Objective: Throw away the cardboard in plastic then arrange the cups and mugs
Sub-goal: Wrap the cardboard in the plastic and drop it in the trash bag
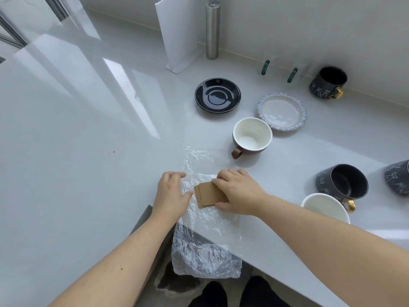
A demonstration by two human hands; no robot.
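A clear crinkled plastic sheet [205, 231] lies on the white counter and hangs over its front edge. On it rest brown cardboard pieces [204, 194]. My right hand [238, 192] grips the cardboard's right side, thumb below and fingers above. My left hand [171, 191] presses flat on the plastic just left of the cardboard. A white-lined brown cup [252, 136] stands behind the plastic. Dark patterned mugs stand at right [342, 182], far right [398, 177] and at the back [329, 82]. A white cup [325, 207] sits beside my right forearm.
A black saucer [218, 95] and a blue-rimmed white saucer [282, 111] lie behind the cup. Two clear glass mugs with green handles [265, 67] [293, 74], a steel cylinder [213, 29] and a white board stand [177, 34] line the back wall. The counter edge [254, 258] runs diagonally under my arms.
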